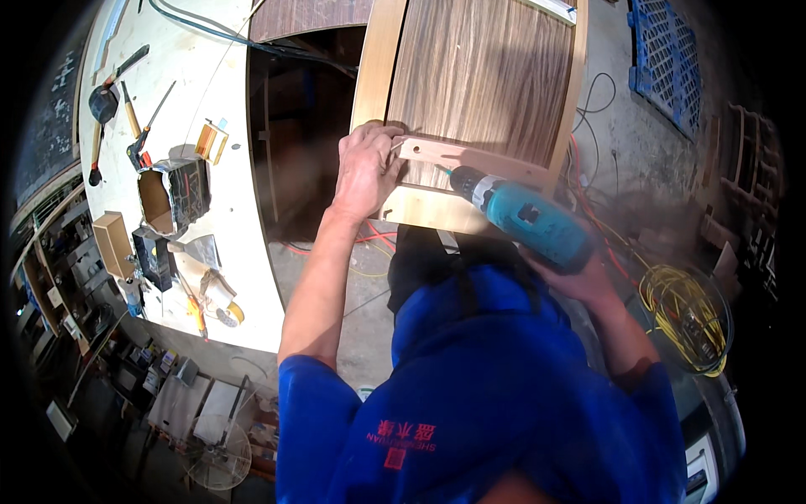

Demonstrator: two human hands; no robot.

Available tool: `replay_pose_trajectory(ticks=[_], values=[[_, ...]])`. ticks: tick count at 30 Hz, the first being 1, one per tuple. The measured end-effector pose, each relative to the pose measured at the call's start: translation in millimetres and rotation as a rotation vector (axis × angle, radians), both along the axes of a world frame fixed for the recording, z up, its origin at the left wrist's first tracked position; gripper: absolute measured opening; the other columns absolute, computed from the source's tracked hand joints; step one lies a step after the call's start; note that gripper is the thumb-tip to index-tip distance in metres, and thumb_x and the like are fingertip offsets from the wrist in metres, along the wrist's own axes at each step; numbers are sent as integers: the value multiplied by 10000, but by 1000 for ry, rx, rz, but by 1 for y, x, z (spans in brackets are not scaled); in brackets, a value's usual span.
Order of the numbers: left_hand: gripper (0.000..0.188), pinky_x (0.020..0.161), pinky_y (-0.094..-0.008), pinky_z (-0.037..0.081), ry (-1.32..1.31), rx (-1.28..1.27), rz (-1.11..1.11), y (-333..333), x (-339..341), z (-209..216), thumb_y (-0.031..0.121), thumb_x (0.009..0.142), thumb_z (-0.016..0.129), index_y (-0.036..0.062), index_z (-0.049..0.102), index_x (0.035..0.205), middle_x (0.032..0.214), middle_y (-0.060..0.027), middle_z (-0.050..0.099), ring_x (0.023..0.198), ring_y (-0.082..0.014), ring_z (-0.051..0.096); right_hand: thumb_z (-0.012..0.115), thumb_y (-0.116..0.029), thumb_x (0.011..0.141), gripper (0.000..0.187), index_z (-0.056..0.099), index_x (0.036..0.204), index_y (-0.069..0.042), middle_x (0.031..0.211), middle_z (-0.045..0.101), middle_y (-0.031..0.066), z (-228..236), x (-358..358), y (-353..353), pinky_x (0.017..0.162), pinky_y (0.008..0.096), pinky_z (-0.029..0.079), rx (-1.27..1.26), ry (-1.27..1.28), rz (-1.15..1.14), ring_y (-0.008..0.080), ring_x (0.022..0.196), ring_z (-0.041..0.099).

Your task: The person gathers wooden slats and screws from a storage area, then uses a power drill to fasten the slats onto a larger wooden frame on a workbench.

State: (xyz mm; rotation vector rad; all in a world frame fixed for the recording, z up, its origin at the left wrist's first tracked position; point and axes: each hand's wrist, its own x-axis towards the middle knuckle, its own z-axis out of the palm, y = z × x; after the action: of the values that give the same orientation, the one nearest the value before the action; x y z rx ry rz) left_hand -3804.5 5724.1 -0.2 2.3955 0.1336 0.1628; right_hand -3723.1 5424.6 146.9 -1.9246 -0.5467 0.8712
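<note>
A framed wooden panel (478,76) with dark brown grain and pale rails lies before me. Across its near part runs a pale wooden strip (470,155) with a round hole close to its left end. My left hand (367,168) is closed at that end, its thumb and fingers gripping strip and frame edge; a thin pale sliver shows by the fingertips. A teal cordless drill (537,223) is in my right hand (575,277), whose fingers are mostly hidden beneath the tool. The drill's bit points left, just over the panel beside the strip.
On the left, a pale worktable (243,277) carries a black-sided open box (180,197), a hammer (103,105), a small cardboard box (112,244) and several hand tools. Coiled yellow cable (684,319) lies at right; red cords trail across the floor. A blue pallet (666,63) stands far right.
</note>
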Motion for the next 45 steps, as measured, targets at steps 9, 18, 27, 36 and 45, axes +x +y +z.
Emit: replay_pose_trajectory(ticks=[9, 18, 27, 36, 45], values=[[314, 885, -430, 469, -64, -29, -13, 1, -10, 0, -1, 725, 805, 55, 507, 807, 1172, -72, 714, 1013, -323, 623, 710, -90, 854, 546, 577, 1382, -44, 1201, 705, 166, 15, 18, 36, 986, 337, 498, -29, 58, 92, 232, 1099, 688], [434, 840, -414, 462, -92, -37, -8, -3, -28, -11, 16, 714, 822, 72, 393, 748, 1211, -65, 712, 924, -306, 616, 690, -117, 887, 511, 585, 1384, -71, 1216, 701, 165, 17, 25, 48, 996, 352, 498, -42, 25, 147, 273, 1134, 681], [324, 854, -410, 469, -118, 21, -66, 12, -2, -16, 43, 758, 800, 57, 478, 797, 1220, -74, 699, 973, -297, 624, 763, -147, 860, 541, 597, 1366, -58, 1245, 689, 168, 4, 28, 41, 1010, 357, 490, -66, -50, 180, 278, 1165, 667], [242, 880, -415, 492, -113, -24, -95, 17, -2, -16, 10, 732, 764, 60, 552, 838, 1173, -59, 706, 994, -284, 638, 803, -141, 778, 647, 586, 1384, -85, 1277, 671, 169, 9, 40, 84, 1000, 385, 504, -17, -121, 238, 332, 1169, 655], [312, 854, -411, 502, -215, -40, -164, 23, 0, -22, -33, 657, 771, 49, 506, 799, 1142, -82, 699, 954, -297, 637, 702, -102, 789, 527, 633, 1304, -189, 1000, 730, 169, 9, 65, 155, 810, 433, 556, -628, -216, 603, 380, 937, 699]])
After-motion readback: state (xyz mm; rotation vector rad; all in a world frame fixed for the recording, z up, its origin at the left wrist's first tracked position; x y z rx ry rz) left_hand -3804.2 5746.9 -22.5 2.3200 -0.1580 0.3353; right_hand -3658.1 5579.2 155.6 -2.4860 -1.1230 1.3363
